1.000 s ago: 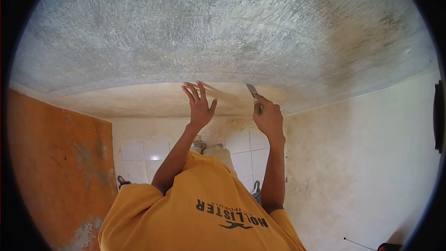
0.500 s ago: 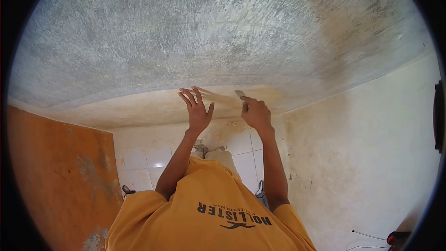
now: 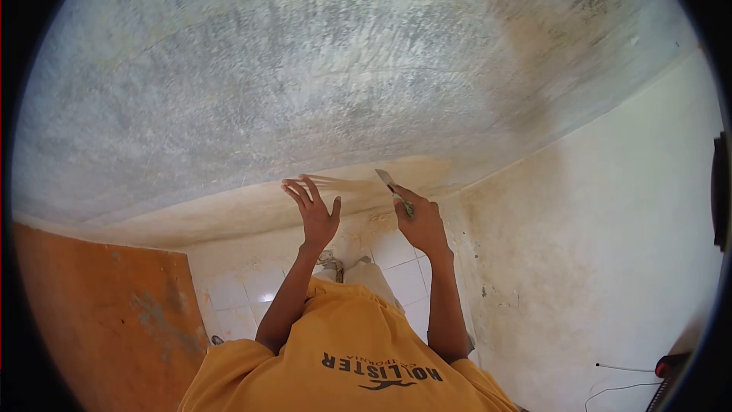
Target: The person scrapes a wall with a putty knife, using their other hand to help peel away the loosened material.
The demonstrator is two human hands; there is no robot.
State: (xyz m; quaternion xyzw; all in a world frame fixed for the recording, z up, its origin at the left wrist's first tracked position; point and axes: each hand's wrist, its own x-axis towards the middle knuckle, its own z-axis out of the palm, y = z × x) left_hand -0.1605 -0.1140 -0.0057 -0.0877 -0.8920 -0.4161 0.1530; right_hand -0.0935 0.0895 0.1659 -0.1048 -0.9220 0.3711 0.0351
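Note:
In my right hand is a scraper, its thin metal blade pointing up and to the left and its greenish handle partly covered by my fingers. The blade tip is close to the wall, within its beige lower band. To the left, my left hand is spread with the fingertips right at that same beige band, holding nothing. Above both hands the wall surface is patchy grey and white with a rough, scraped texture.
An orange wall stands at the left and a stained whitish wall at the right. White floor tiles lie below. A red and black object with thin wires is at the lower right.
Both hands appear lower in view as the camera has tilted up. The scraper now shows more of its handle, and its blade angles further left. My left hand stays spread at the wall.

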